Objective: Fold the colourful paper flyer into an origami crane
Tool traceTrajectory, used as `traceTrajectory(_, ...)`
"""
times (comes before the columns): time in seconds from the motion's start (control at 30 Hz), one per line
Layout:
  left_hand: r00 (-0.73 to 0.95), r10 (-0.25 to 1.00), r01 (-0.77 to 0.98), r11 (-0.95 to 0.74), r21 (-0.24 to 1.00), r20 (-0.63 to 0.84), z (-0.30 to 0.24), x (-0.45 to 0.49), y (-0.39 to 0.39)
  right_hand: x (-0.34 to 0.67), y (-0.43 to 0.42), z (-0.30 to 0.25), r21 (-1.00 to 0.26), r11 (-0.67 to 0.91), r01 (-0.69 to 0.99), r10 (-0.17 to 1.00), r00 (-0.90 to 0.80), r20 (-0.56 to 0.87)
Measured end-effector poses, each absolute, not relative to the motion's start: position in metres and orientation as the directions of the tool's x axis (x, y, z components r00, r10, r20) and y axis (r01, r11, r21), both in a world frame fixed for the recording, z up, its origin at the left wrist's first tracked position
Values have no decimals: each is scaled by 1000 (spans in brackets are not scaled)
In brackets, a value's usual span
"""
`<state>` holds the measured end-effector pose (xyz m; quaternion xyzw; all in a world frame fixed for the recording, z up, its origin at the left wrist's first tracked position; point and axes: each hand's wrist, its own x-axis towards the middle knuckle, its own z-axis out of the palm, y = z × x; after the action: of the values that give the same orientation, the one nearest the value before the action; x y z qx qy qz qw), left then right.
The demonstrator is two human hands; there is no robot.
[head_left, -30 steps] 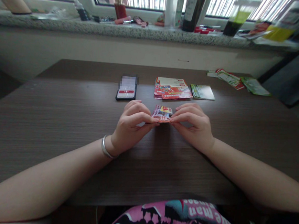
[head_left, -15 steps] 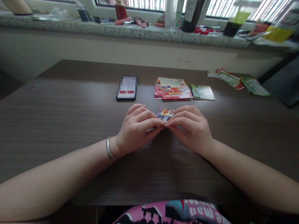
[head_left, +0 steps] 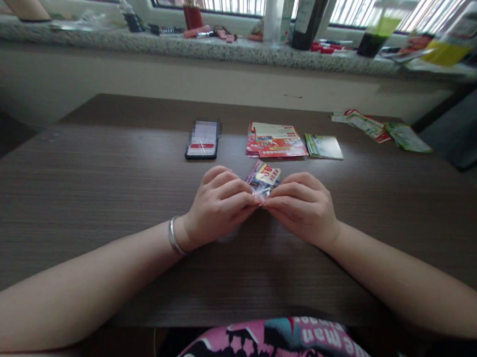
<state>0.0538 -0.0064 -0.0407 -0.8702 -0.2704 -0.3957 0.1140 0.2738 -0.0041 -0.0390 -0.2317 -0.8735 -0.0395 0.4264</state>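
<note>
My left hand (head_left: 224,204) and my right hand (head_left: 304,207) meet over the middle of the table, fingertips almost touching. Between them is a small, glossy folded flyer (head_left: 265,175), purple and blue with a yellow patch and red numerals. Both hands pinch its near edge between thumb and fingers, while its far part stands out beyond the fingertips. The fingers hide its lower corners, so I cannot tell how many layers it has. A silver bangle (head_left: 175,236) circles my left wrist.
Beyond my hands lie a phone (head_left: 202,148), a stack of red flyers (head_left: 280,146) and a stack of green-and-white papers (head_left: 327,147). More green and red leaflets (head_left: 368,126) sit at the far right. Bottles and small items line the stone windowsill (head_left: 215,50).
More of the flyer shows now: its far part has risen into view beyond my fingertips. Both hands have shifted only slightly, still pinching the near edge.
</note>
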Motion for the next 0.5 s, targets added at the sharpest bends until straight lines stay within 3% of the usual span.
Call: traceTrajectory(0.5,549,412,535,-842,74,727,-43,54,-6,276,13,-49,-29,862,506,354,-560,749)
